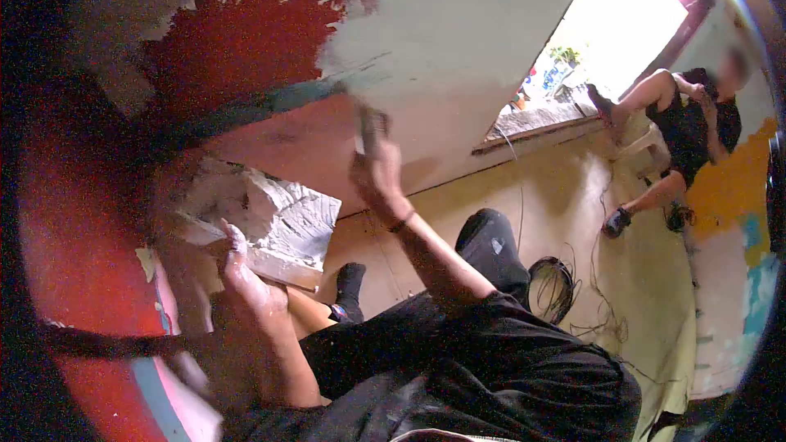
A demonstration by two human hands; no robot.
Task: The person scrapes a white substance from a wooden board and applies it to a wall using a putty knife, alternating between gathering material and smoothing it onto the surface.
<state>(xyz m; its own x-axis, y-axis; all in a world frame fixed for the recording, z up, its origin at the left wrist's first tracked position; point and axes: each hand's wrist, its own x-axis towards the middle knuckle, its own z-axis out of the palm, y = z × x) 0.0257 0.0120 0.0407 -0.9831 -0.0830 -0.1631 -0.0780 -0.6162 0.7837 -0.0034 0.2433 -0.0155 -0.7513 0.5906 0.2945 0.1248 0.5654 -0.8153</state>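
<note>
My left hand [254, 278] grips the near side of a plasterer's board [288, 270], its thumb up along the edge and whitish smears on the skin. Thick white plaster [282, 217] is heaped and ridged over the board. Raised in front of the wall, my right hand [381, 176] is closed around a putty knife [372, 127], blurred, with its blade end close to the wall surface. On that wall [442, 29], a pale coat meets a ragged red patch [246, 33], with a dark greenish band and pinkish paint lower down.
A person [688, 123] in dark clothes sits on a pale stool [647, 147] by the bright window [614, 20]. Plants and small items stand on the window ledge [540, 119]. A cable coil [551, 290] and loose cords lie on the floor, beyond my outstretched legs [491, 254].
</note>
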